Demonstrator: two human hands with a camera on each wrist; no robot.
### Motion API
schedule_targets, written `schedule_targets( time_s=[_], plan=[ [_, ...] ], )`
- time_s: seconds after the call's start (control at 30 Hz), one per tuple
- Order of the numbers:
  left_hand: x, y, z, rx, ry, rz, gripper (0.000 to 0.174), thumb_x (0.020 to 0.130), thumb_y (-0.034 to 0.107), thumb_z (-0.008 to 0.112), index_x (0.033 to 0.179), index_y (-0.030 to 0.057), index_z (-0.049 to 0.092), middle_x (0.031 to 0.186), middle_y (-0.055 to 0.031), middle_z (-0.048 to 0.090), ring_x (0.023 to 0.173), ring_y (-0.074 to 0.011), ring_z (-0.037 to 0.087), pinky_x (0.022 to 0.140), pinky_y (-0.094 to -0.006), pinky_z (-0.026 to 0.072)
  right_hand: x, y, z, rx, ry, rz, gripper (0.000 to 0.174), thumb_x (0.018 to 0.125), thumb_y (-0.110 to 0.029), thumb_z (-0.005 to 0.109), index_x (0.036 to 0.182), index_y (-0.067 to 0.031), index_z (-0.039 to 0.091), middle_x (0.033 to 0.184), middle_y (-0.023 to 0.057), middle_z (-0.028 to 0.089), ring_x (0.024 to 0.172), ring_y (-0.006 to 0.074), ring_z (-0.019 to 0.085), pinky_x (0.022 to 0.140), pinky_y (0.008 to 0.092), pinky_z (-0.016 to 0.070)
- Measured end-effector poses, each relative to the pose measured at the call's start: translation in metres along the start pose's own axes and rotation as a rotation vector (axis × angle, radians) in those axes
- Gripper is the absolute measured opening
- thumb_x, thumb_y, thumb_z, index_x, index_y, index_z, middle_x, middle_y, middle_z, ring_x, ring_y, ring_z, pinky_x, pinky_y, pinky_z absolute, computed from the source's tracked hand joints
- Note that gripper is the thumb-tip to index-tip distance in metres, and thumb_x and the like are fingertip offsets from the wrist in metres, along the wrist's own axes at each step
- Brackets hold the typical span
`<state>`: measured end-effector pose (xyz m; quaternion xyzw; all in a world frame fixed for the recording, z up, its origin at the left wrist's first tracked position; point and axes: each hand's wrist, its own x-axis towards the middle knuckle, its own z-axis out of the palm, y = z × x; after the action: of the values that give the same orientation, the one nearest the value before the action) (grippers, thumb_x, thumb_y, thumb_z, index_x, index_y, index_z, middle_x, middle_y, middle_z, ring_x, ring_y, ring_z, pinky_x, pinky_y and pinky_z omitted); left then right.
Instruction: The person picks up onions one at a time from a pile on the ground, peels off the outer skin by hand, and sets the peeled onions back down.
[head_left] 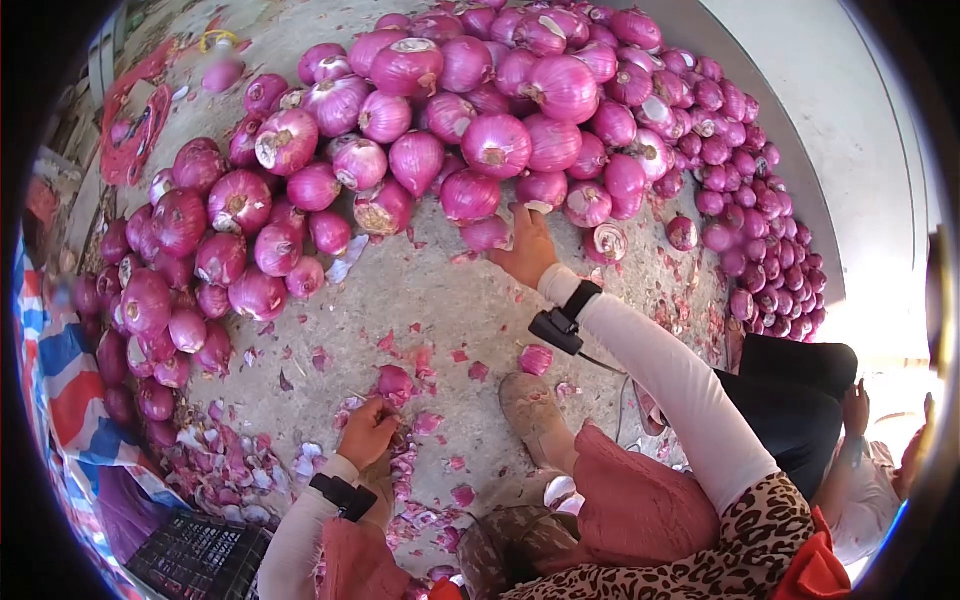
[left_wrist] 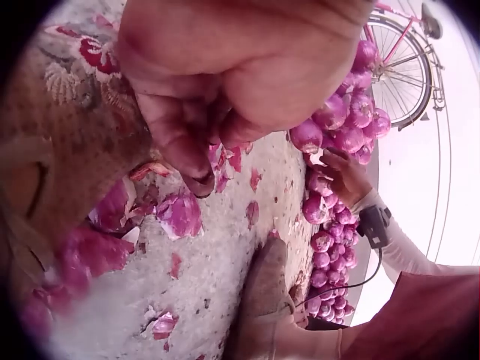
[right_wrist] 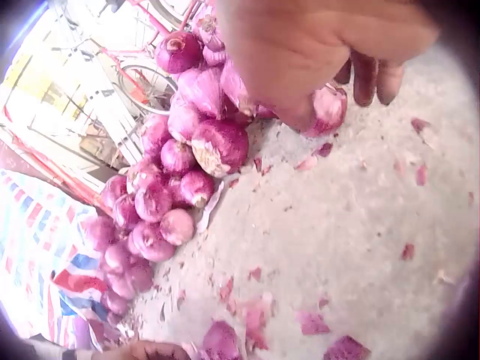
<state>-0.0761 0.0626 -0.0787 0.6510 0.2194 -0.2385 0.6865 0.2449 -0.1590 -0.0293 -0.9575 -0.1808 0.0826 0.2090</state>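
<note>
My right hand [head_left: 527, 253] reaches to the front edge of a big heap of red onions [head_left: 497, 146]. Its thumb and fingers lie either side of a small onion [head_left: 486, 234], and in the right wrist view the thumb overlaps that onion [right_wrist: 328, 111]. Fingertips of this hand come right up to the onions behind. My left hand [head_left: 369, 432] hovers low by the shoe, fingers curled, over scattered skins. In the left wrist view the left hand [left_wrist: 240, 67] covers its own palm, so I cannot tell whether it holds anything.
Smaller onions [head_left: 757, 220] fill the right side along a wall. Loose skins [head_left: 235, 465] litter the concrete floor. A striped sheet [head_left: 75, 390] and a black crate [head_left: 195, 555] stand at left. Another person's dark-clothed leg [head_left: 790, 395] is at right. Bicycles [left_wrist: 401, 71] stand behind.
</note>
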Motion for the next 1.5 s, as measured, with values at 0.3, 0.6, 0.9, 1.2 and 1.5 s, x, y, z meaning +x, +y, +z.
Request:
schedule_targets(
  time_s=[0.3,0.6,0.9,1.2,1.5],
  plan=[
    [0.001,0.002,-0.001,-0.028,-0.02,-0.057,0.002,0.089,0.001,0.052,0.09,0.0028,0.052,0.074,-0.0027,0.058,0.061,-0.0103,0.059,0.053,-0.025,0.0475,0.013,0.004,0.021,0.059,-0.061,-0.041,0.081,0.065,-0.032,0.078,0.129,-0.002,0.039,0.116,0.0224,0.052,0.104,0.0403,0.055,0.09,0.0439,0.0465],
    [0.001,0.005,-0.002,-0.056,-0.026,-0.065,0.003,0.088,-0.001,0.055,0.091,0.001,0.054,0.074,-0.0029,0.058,0.06,-0.0101,0.059,0.053,-0.0249,0.0466,-0.047,0.034,-0.002,1.016,-0.6,0.542,0.054,0.08,-0.026,0.072,0.122,-0.0027,0.048,0.099,0.0097,0.063,0.093,0.0254,0.061,0.07,0.0365,0.0516],
    [0.001,0.01,-0.002,-0.065,-0.031,-0.11,0.003,0.088,0.0,0.054,0.091,0.0009,0.055,0.077,-0.0038,0.06,0.065,-0.0096,0.059,0.056,-0.0249,0.0473,-0.08,0.056,-0.005,1.785,-0.901,0.679,0.046,0.092,-0.033,0.053,0.131,-0.0103,0.044,0.119,0.0128,0.057,0.106,0.0328,0.056,0.077,0.0426,0.0463],
    [0.002,0.036,0.005,-0.301,-0.002,-0.159,0.012,0.092,0.015,0.055,0.095,0.0036,0.057,0.079,-0.0015,0.06,0.068,-0.0082,0.056,0.06,-0.0248,0.0461,-0.111,0.014,-0.019,1.969,-1.022,0.535,0.055,0.091,-0.041,0.051,0.136,-0.0113,0.041,0.124,0.0144,0.055,0.109,0.0333,0.054,0.083,0.0458,0.0432],
    [0.003,0.116,0.04,-0.206,-0.171,0.028,0.027,0.094,0.03,0.057,0.089,0.0037,0.057,0.074,-0.0012,0.059,0.067,-0.0076,0.055,0.059,-0.0246,0.0453,-0.138,-0.03,-0.016,1.327,-1.196,0.313,0.072,0.082,-0.036,0.069,0.136,-0.006,0.033,0.131,0.0091,0.043,0.115,0.0192,0.05,0.082,0.031,0.0502]
  ],
)
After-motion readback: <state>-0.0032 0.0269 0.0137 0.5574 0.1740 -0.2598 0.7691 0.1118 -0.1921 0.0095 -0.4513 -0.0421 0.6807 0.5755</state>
